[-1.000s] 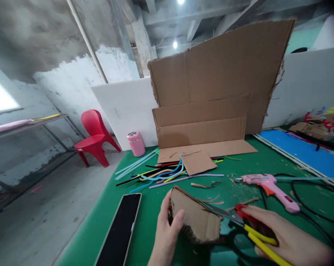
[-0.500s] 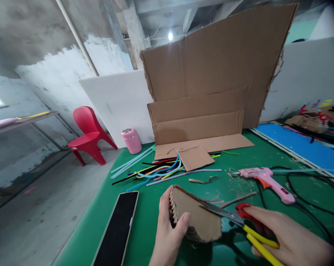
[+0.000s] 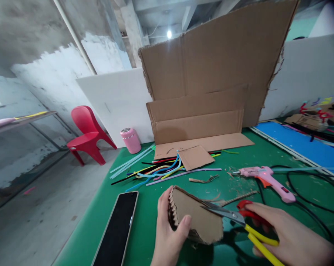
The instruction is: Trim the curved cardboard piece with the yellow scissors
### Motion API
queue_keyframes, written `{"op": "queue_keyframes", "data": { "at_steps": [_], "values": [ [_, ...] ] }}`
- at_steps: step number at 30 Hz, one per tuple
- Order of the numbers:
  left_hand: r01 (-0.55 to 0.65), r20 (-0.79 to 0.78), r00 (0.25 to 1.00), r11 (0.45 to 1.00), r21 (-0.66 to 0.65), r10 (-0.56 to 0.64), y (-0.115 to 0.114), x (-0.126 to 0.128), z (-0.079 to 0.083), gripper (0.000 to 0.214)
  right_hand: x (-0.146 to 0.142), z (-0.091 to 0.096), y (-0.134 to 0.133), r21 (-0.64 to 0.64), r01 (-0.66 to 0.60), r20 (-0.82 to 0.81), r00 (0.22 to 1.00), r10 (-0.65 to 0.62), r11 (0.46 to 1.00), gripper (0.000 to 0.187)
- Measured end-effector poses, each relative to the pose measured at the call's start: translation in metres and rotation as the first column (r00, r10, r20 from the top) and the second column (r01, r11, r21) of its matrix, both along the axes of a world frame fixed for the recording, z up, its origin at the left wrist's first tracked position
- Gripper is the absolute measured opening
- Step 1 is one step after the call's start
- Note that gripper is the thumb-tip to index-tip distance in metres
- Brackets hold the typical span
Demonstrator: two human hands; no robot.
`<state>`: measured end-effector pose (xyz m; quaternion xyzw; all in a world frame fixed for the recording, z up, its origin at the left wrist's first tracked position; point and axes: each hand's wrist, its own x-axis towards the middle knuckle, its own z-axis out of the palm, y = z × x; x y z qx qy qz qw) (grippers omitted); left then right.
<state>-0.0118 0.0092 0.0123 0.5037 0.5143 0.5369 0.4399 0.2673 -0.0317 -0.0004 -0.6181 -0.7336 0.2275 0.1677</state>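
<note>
My left hand [image 3: 171, 225] grips a small cardboard piece [image 3: 201, 216] by its left side, thumb on the face and fingers behind. A row of zigzag corrugation runs along that left edge, and the lower right corner is rounded. In my right hand [image 3: 283, 225] is a pair of scissors [image 3: 230, 214] with red and yellow handles. Its blades point left and lie at the upper right edge of the cardboard piece; the tips overlap its face. Thin cardboard offcuts [image 3: 239, 198] lie just behind.
A phone [image 3: 117, 229] lies at left on the green table [image 3: 86, 218]. Pipe cleaners [image 3: 155, 171] and a cardboard square [image 3: 196, 157] are behind my hands. At right sits a pink glue gun [image 3: 269, 181] with its cord. A large cardboard sheet [image 3: 211, 70] stands at the back, beside a pink canister [image 3: 130, 140].
The view has shifted very slightly. The red scissor handle sits a little higher and shows more. Both hands keep their hold on the cardboard piece and the scissors.
</note>
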Motion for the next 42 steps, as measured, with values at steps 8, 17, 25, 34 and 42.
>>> {"op": "queue_keyframes", "data": {
  "at_steps": [8, 17, 25, 34, 42],
  "values": [
    [-0.024, -0.031, 0.999, 1.000, 0.012, 0.024, -0.001, 0.001, -0.004, 0.081, -0.006, 0.004, -0.002, 0.191, -0.054, 0.127, 0.991, 0.030, 0.980, 0.052],
    [-0.037, -0.037, 0.999, 0.998, 0.058, 0.039, -0.001, 0.000, -0.010, 0.073, -0.004, 0.008, 0.002, 0.375, -0.222, 0.335, 0.938, 0.092, 0.900, 0.048],
    [-0.026, -0.042, 0.999, 0.998, 0.058, 0.028, -0.002, 0.002, -0.007, 0.075, -0.004, 0.009, 0.005, 0.356, -0.247, 0.337, 0.933, 0.123, 0.901, 0.044],
    [-0.010, -0.032, 0.999, 0.999, 0.045, 0.012, -0.001, 0.000, -0.010, 0.077, -0.007, 0.012, 0.009, 0.409, -0.360, 0.388, 0.900, 0.198, 0.839, 0.039],
    [-0.001, -0.087, 0.996, 0.997, 0.073, 0.008, 0.001, -0.004, -0.016, 0.076, -0.007, 0.008, 0.010, 0.497, -0.408, 0.438, 0.880, 0.185, 0.766, 0.056]
  ]
}}
